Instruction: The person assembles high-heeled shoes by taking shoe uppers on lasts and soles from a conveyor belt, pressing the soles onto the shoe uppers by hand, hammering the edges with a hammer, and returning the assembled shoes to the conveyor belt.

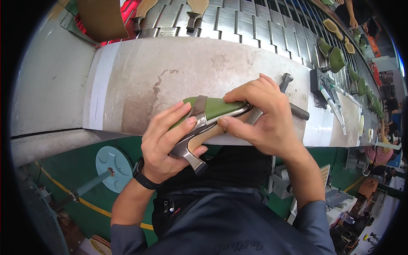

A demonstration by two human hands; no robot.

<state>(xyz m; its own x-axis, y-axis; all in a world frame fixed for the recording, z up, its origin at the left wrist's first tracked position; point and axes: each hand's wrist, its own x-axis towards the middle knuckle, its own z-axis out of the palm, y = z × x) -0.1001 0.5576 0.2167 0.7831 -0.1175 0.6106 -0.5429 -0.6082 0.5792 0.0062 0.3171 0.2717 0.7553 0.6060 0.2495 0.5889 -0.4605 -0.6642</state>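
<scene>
A high-heeled shoe (pixel 216 107) lies tilted between my hands, just above the near edge of the worktable. It has a green upper, a shiny dark metallic band and edge, a tan underside and a grey heel with a black tip. My left hand (pixel 163 138) wraps round the heel end, fingers over the green part and thumb near the heel. At the toe end, my right hand (pixel 268 114) pinches the edge, with its thumb on the underside and fingers on top. Beyond the right hand rests a metal-headed tool (pixel 287 78), partly hidden by it.
A dark rod-shaped handle (pixel 299 111) lies right of my right hand. Farther right are a black block (pixel 318 85) and slim syringe-like tubes (pixel 333 106). A slatted metal conveyor (pixel 229 23) carries green shoes (pixel 335 59) and tan soles. A pale blue round disc (pixel 114 168) stands below left.
</scene>
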